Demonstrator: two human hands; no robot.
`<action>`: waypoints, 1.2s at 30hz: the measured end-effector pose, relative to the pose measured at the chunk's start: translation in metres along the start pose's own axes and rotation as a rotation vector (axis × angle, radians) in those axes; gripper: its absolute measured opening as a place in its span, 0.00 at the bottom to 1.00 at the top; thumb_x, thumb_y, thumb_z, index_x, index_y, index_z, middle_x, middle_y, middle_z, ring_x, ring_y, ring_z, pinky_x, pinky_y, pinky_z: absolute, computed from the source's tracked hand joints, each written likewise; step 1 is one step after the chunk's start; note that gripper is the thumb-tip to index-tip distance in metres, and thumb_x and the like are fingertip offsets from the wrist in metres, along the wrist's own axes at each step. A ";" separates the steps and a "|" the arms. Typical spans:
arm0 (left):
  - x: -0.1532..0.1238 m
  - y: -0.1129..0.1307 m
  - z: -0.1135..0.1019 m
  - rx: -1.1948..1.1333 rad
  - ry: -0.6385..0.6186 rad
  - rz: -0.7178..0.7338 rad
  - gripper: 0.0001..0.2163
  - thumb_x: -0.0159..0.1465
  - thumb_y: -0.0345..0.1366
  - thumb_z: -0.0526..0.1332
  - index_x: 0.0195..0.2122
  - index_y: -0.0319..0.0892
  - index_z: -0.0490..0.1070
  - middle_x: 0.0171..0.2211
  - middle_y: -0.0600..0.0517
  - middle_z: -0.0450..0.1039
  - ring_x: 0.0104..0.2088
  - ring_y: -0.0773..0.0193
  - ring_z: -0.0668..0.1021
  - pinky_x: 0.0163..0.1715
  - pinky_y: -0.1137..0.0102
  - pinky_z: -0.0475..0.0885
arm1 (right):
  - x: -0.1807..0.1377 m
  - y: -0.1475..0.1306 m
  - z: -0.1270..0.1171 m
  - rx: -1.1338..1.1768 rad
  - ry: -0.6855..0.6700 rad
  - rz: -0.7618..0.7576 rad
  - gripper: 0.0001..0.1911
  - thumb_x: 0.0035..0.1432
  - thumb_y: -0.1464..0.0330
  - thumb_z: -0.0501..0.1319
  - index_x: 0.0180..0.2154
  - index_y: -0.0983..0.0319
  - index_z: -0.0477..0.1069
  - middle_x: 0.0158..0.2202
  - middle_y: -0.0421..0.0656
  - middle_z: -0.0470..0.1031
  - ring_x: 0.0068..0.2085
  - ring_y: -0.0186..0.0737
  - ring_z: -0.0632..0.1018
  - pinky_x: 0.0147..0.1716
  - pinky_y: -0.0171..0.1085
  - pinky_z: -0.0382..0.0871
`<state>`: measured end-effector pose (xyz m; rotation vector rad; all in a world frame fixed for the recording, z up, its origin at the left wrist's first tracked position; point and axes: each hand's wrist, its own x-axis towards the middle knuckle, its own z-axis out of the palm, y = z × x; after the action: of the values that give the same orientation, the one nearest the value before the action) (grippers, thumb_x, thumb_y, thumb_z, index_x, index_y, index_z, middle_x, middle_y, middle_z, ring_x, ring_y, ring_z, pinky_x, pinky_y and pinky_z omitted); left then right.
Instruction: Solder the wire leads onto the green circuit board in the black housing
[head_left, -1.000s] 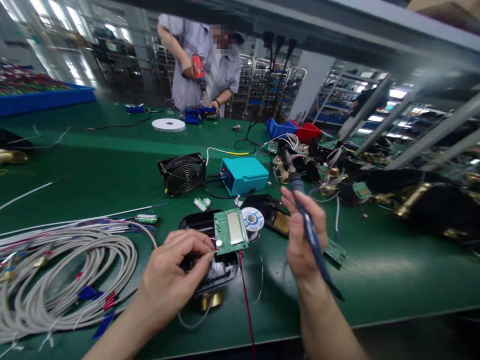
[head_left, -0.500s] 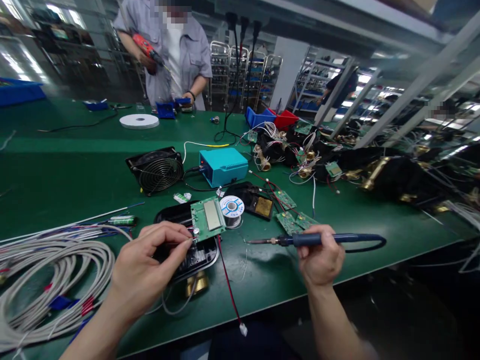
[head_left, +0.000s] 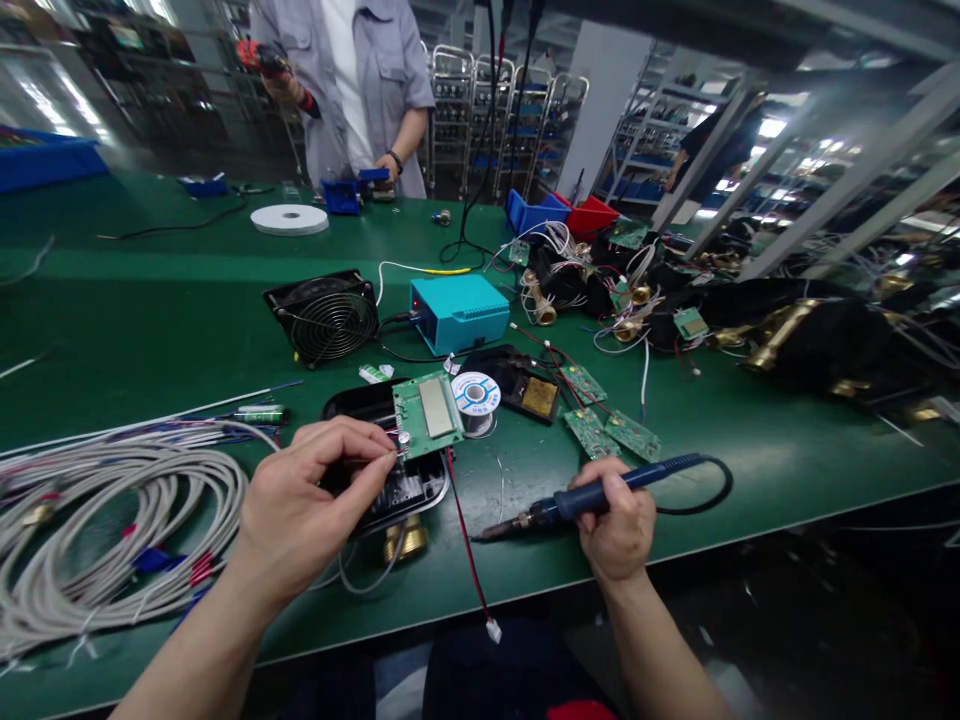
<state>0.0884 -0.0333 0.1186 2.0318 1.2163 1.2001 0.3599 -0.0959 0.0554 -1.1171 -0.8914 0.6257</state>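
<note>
My left hand [head_left: 311, 500] is closed in a pinch at the left edge of a green circuit board with a display [head_left: 427, 415]; a thin wire appears to be between the fingertips. Under the board lies an open black housing [head_left: 420, 500] with a brass fitting [head_left: 405, 540] at its near side. A red-and-black lead [head_left: 466, 550] runs from the board to a white connector past the table edge. My right hand [head_left: 619, 525] grips a dark blue soldering iron [head_left: 577, 500], its tip pointing left and down near that lead. A solder spool [head_left: 476, 400] stands right of the board.
Coiled grey cables [head_left: 150, 520] lie at the left. Behind are a black fan [head_left: 330, 320], a teal soldering station [head_left: 461, 312] and a sponge holder [head_left: 538, 398]. Loose circuit boards [head_left: 592, 430] and brass parts lie right. Across the table a co-worker [head_left: 352, 90] holds a red power tool.
The soldering iron's tip has swung down and slightly left, toward the table beside the red-and-black lead. My left hand keeps its pinch at the board. The camera view has shifted; the co-worker's tool is tilted differently.
</note>
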 end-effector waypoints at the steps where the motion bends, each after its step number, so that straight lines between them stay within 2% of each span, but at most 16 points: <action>1: 0.000 0.000 0.000 0.001 0.001 0.004 0.05 0.62 0.35 0.63 0.29 0.44 0.74 0.32 0.53 0.78 0.37 0.61 0.78 0.42 0.65 0.71 | 0.000 0.000 0.000 -0.005 -0.005 0.001 0.19 0.61 0.57 0.58 0.24 0.62 0.70 0.10 0.32 0.57 0.11 0.28 0.57 0.11 0.28 0.51; 13: 0.000 -0.001 0.001 0.002 0.008 0.015 0.05 0.62 0.35 0.63 0.29 0.45 0.74 0.32 0.54 0.78 0.37 0.63 0.78 0.41 0.66 0.70 | 0.003 -0.004 0.004 -0.011 -0.010 0.049 0.20 0.60 0.55 0.59 0.24 0.62 0.69 0.09 0.32 0.56 0.11 0.28 0.57 0.10 0.27 0.52; 22: -0.001 -0.003 0.001 -0.011 0.004 0.008 0.04 0.62 0.35 0.64 0.29 0.45 0.73 0.32 0.55 0.77 0.37 0.64 0.77 0.40 0.68 0.70 | 0.009 -0.014 0.013 0.014 0.098 0.107 0.21 0.54 0.53 0.62 0.21 0.62 0.68 0.08 0.31 0.54 0.09 0.27 0.55 0.08 0.26 0.50; 26: 0.002 0.001 0.001 -0.013 0.021 0.035 0.05 0.62 0.33 0.63 0.28 0.45 0.73 0.31 0.56 0.78 0.35 0.65 0.78 0.39 0.70 0.69 | 0.028 -0.037 0.024 0.079 0.242 0.016 0.18 0.53 0.55 0.60 0.21 0.61 0.67 0.08 0.31 0.55 0.09 0.28 0.57 0.08 0.26 0.51; 31: 0.004 0.004 0.002 -0.020 0.034 0.036 0.06 0.61 0.30 0.62 0.27 0.44 0.73 0.30 0.56 0.78 0.34 0.66 0.78 0.37 0.71 0.70 | 0.057 -0.067 0.059 0.127 0.418 -0.260 0.17 0.51 0.56 0.61 0.20 0.62 0.69 0.13 0.36 0.64 0.12 0.31 0.64 0.10 0.30 0.56; 34: 0.005 0.005 0.003 -0.023 0.044 0.036 0.06 0.61 0.29 0.61 0.27 0.43 0.73 0.30 0.55 0.78 0.34 0.66 0.78 0.37 0.70 0.70 | 0.060 -0.072 0.083 0.205 0.341 -0.381 0.18 0.52 0.58 0.60 0.17 0.61 0.68 0.14 0.36 0.64 0.16 0.33 0.67 0.14 0.32 0.61; 36: 0.005 0.006 0.003 -0.032 0.050 0.040 0.07 0.61 0.28 0.61 0.27 0.43 0.72 0.29 0.55 0.78 0.34 0.65 0.79 0.37 0.69 0.70 | 0.057 -0.070 0.094 0.220 0.253 -0.396 0.17 0.54 0.60 0.60 0.17 0.60 0.68 0.14 0.35 0.62 0.16 0.33 0.66 0.15 0.33 0.61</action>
<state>0.0944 -0.0319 0.1236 2.0229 1.1777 1.2876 0.3089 -0.0270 0.1536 -0.7719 -0.7750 0.2411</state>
